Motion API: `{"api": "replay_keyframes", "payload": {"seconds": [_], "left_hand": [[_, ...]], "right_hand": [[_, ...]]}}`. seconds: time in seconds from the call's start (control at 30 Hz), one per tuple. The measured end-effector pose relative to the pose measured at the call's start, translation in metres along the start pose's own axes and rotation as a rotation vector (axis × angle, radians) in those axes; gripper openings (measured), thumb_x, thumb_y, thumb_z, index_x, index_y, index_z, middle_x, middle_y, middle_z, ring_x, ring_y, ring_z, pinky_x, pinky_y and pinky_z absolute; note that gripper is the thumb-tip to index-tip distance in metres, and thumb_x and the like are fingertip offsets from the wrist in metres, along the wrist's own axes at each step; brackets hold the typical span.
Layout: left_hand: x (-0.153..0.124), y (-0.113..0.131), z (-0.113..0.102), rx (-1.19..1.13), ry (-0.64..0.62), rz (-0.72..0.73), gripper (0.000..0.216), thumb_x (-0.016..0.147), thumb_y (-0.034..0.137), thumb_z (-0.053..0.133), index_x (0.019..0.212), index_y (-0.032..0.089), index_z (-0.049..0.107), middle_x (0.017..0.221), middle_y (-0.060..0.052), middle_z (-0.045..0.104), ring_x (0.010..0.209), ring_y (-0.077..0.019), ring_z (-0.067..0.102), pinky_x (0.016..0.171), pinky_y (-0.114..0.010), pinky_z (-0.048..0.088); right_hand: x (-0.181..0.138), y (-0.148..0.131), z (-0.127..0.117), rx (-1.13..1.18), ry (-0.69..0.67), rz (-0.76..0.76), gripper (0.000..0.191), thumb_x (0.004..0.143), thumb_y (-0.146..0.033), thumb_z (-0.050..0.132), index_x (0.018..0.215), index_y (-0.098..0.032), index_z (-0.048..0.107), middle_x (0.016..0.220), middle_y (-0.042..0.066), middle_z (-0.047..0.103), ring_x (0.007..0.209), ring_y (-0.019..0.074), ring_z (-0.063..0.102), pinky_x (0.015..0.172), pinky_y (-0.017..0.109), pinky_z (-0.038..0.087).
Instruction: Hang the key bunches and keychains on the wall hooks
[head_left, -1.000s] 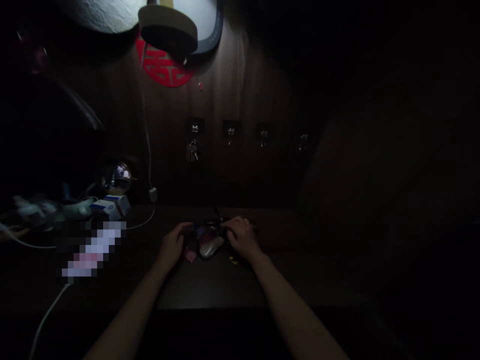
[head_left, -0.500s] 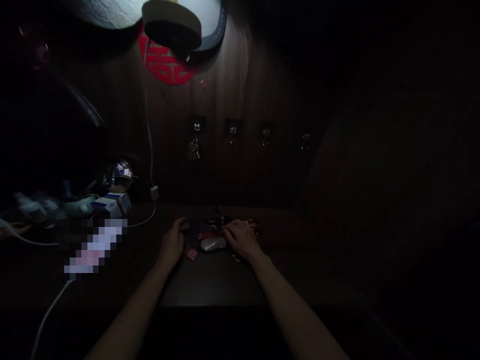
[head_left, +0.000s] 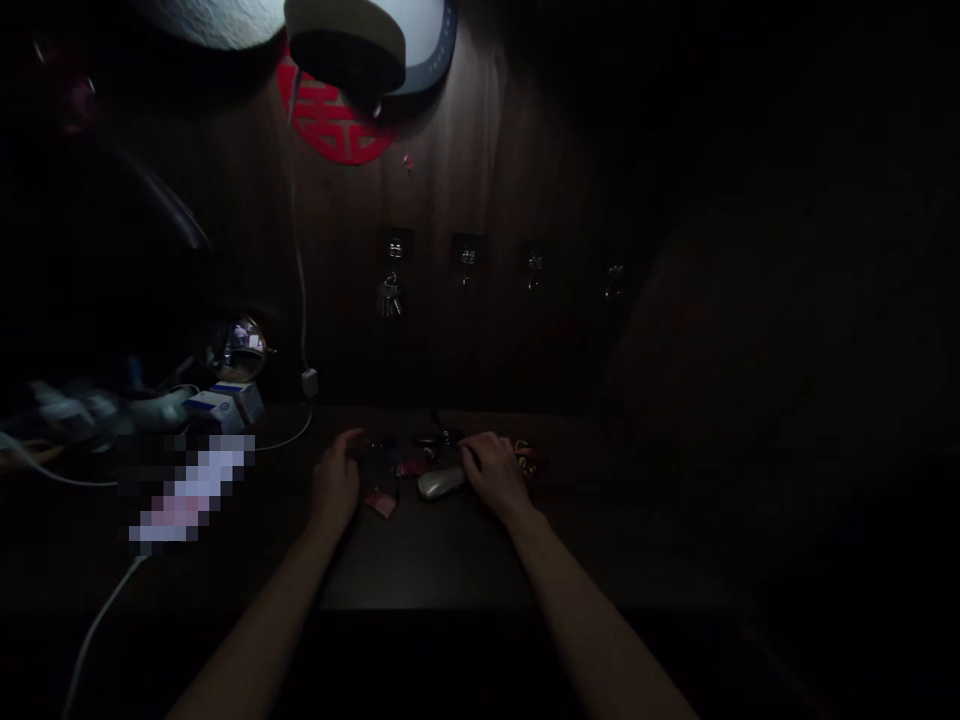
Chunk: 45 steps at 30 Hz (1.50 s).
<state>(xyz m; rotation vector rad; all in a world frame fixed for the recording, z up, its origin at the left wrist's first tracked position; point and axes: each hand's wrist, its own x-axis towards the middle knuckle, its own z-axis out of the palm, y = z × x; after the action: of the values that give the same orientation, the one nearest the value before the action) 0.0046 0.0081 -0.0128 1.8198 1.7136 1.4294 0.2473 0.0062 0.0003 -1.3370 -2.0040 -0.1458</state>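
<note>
Both hands rest low over small objects on a dark desk [head_left: 420,570]. My left hand [head_left: 336,485] is at the left, fingers apart and reaching toward a small dark item [head_left: 381,443]. My right hand [head_left: 495,475] lies at the right with fingers spread over the items, its thumb beside a smooth silver oval object [head_left: 441,484]. A pink square packet [head_left: 381,502] lies between the hands. Behind it are a red item [head_left: 415,467] and a dark looped item [head_left: 431,439]. A yellow-patterned item [head_left: 527,455] shows past my right fingers. Dimness hides the fingertips.
Blue-and-white boxes [head_left: 225,403], bottles and a round mirror [head_left: 245,345] stand at the left. A white cable [head_left: 303,300] runs down the wooden wall. Keys [head_left: 390,298] hang from one of several hooks. A lamp [head_left: 345,45] is overhead.
My hands have moved slightly apart, left hand leftward and right hand rightward. The silver object has shifted right and turned, and the yellow-patterned item has also moved right.
</note>
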Motion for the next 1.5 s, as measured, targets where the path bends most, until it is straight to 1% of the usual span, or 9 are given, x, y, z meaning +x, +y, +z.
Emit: {"api": "replay_keyframes", "payload": {"seconds": [0.23, 0.37, 0.57, 0.77, 0.93, 1.1, 1.2, 1.33, 1.5], "left_hand": [[0.000, -0.005, 0.005, 0.045, -0.151, 0.065, 0.058, 0.069, 0.003, 0.036, 0.124, 0.022, 0.045, 0.110, -0.002, 0.068, 0.110, -0.0169, 0.057, 0.097, -0.035, 0.041], [-0.001, -0.002, 0.004, 0.117, -0.187, 0.082, 0.052, 0.068, 0.003, 0.036, 0.112, 0.022, 0.055, 0.105, -0.001, 0.069, 0.104, -0.0172, 0.060, 0.093, -0.033, 0.043], [-0.001, 0.006, -0.001, 0.224, -0.176, -0.024, 0.038, 0.073, 0.007, 0.036, 0.102, 0.022, 0.057, 0.090, -0.001, 0.072, 0.095, -0.0212, 0.062, 0.083, -0.036, 0.045], [-0.002, 0.012, -0.007, 0.458, -0.165, -0.069, 0.030, 0.081, 0.016, 0.037, 0.102, 0.020, 0.058, 0.097, -0.008, 0.070, 0.095, -0.0267, 0.062, 0.081, -0.039, 0.043], [-0.004, 0.012, -0.008, 0.422, -0.114, 0.016, 0.032, 0.080, 0.017, 0.038, 0.104, 0.019, 0.058, 0.103, -0.008, 0.068, 0.098, -0.0259, 0.059, 0.086, -0.040, 0.043], [-0.005, 0.006, -0.007, 0.299, -0.043, 0.164, 0.032, 0.080, 0.018, 0.036, 0.103, 0.019, 0.058, 0.106, -0.008, 0.065, 0.101, -0.0232, 0.057, 0.090, -0.039, 0.042], [-0.005, 0.002, -0.006, 0.307, -0.011, 0.123, 0.039, 0.079, 0.016, 0.036, 0.114, 0.017, 0.053, 0.115, -0.010, 0.062, 0.107, -0.0236, 0.055, 0.091, -0.039, 0.042], [-0.003, 0.001, -0.006, 0.419, -0.061, -0.017, 0.047, 0.081, 0.016, 0.038, 0.128, 0.015, 0.043, 0.127, -0.012, 0.056, 0.114, -0.0271, 0.052, 0.090, -0.041, 0.043], [-0.002, 0.005, -0.007, 0.481, -0.190, -0.055, 0.037, 0.086, 0.026, 0.038, 0.118, 0.019, 0.053, 0.119, -0.010, 0.062, 0.110, -0.0269, 0.056, 0.089, -0.041, 0.043]], "right_hand": [[-0.005, -0.032, -0.005, 0.138, -0.266, -0.284, 0.038, 0.087, -0.028, 0.050, 0.125, -0.029, 0.049, 0.122, 0.001, 0.059, 0.116, 0.0182, 0.046, 0.095, 0.035, 0.032], [-0.006, -0.034, -0.001, 0.132, -0.327, -0.258, 0.035, 0.089, -0.031, 0.048, 0.124, -0.030, 0.050, 0.123, 0.000, 0.059, 0.117, 0.0190, 0.046, 0.095, 0.036, 0.032], [-0.002, -0.017, 0.000, 0.079, -0.224, -0.069, 0.025, 0.092, -0.028, 0.042, 0.109, -0.023, 0.060, 0.108, 0.005, 0.066, 0.101, 0.0188, 0.057, 0.089, 0.036, 0.035], [-0.002, -0.006, 0.002, -0.014, -0.102, -0.017, 0.022, 0.091, -0.021, 0.042, 0.101, -0.020, 0.062, 0.098, 0.006, 0.068, 0.095, 0.0196, 0.058, 0.084, 0.033, 0.035], [-0.003, -0.004, 0.003, 0.015, -0.014, 0.003, 0.020, 0.090, -0.020, 0.043, 0.098, -0.021, 0.061, 0.096, 0.004, 0.067, 0.091, 0.0183, 0.056, 0.081, 0.032, 0.034], [-0.003, 0.003, -0.003, 0.031, 0.158, 0.110, 0.024, 0.088, -0.014, 0.040, 0.097, -0.021, 0.061, 0.092, 0.004, 0.067, 0.089, 0.0182, 0.055, 0.079, 0.031, 0.033], [-0.004, 0.009, -0.005, 0.034, 0.251, 0.157, 0.027, 0.086, -0.011, 0.038, 0.099, -0.020, 0.060, 0.093, 0.004, 0.066, 0.090, 0.0182, 0.054, 0.079, 0.031, 0.033], [-0.005, 0.011, -0.006, 0.045, 0.293, 0.156, 0.028, 0.084, -0.010, 0.038, 0.100, -0.020, 0.059, 0.093, 0.004, 0.066, 0.089, 0.0183, 0.054, 0.079, 0.031, 0.033], [-0.005, 0.010, -0.006, 0.060, 0.291, 0.137, 0.029, 0.083, -0.009, 0.038, 0.099, -0.020, 0.060, 0.092, 0.004, 0.066, 0.088, 0.0182, 0.054, 0.079, 0.031, 0.033]]}}
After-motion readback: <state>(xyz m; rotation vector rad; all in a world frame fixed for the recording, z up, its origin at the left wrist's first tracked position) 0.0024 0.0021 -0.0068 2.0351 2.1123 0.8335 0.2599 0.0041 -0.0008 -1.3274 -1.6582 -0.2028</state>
